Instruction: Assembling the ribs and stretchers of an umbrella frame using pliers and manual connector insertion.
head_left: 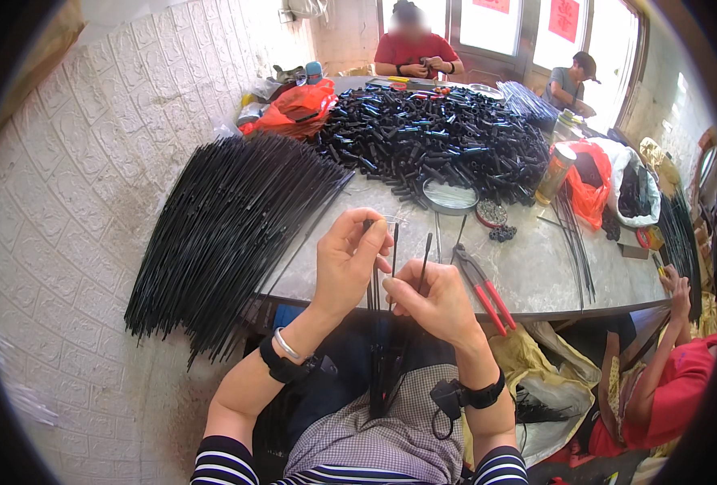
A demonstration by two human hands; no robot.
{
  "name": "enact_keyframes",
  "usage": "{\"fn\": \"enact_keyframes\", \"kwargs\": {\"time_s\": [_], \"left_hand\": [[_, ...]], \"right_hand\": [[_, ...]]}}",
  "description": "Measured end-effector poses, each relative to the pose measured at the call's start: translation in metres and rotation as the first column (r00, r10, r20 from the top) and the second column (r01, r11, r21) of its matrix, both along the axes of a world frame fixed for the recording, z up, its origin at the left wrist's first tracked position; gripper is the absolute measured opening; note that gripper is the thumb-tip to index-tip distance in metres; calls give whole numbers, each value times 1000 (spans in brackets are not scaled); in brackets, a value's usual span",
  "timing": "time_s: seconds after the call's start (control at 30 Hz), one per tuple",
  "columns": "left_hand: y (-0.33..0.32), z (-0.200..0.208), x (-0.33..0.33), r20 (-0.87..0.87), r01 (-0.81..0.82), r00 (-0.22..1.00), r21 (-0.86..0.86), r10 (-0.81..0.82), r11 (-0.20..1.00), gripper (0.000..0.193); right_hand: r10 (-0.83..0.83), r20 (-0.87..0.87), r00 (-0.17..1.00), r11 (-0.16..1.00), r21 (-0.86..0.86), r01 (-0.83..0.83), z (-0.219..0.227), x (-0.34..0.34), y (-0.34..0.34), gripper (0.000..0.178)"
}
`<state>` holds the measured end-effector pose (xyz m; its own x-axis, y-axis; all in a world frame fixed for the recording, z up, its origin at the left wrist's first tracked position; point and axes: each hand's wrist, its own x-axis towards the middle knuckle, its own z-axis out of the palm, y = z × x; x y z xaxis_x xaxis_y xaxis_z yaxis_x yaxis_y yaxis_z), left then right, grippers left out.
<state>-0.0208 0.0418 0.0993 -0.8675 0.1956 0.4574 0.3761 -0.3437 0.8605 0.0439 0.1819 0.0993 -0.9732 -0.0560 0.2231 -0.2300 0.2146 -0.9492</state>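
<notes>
My left hand (349,263) is closed in a pinch over the upper ends of a few thin black rods (377,347), whose lower parts run down to my lap. A fine pale wire (397,218) sticks out to the right from its fingertips. Close beside it, my right hand (433,297) is closed round thin black rods, one tip (428,242) rising above the fingers. Which rod each finger grips is partly hidden. On the table just right of my right hand lie end-cutting pincers (487,293) with red handles, jaws toward the table's middle.
A large bundle of black rods (221,234) overhangs the table (358,212) at left. Short black tubes (439,137) are heaped behind a dish of fine wires (449,196) and a bowl of small parts (492,213). A jar (555,172) and bags (592,182) stand right. Three co-workers sit around.
</notes>
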Motion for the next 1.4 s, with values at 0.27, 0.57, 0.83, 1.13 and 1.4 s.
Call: {"fn": "enact_keyframes", "kwargs": {"time_s": [0.27,0.57,0.83,1.13,1.4], "left_hand": [[0,2,1,-4,1,1000,-15,-1,1000,11],[0,2,2,-3,-8,1000,-6,8,1000,11],[-1,0,-1,-20,-25,1000,-29,25,999,11],[-8,4,4,-61,46,997,-134,-54,990,24],[-17,13,-14,-350,-127,937,-329,5,936,17]], "right_hand": [[-14,-11,1000,1000,-6,14,-2,0,1,24],[-19,-25,1000,999,49,21,0,-1,-1,24],[-43,-63,997,996,79,48,-1,-3,-5,23],[-128,-164,978,969,191,158,3,5,-19,18],[-127,-221,967,988,57,143,-3,1,-1,21]]}}
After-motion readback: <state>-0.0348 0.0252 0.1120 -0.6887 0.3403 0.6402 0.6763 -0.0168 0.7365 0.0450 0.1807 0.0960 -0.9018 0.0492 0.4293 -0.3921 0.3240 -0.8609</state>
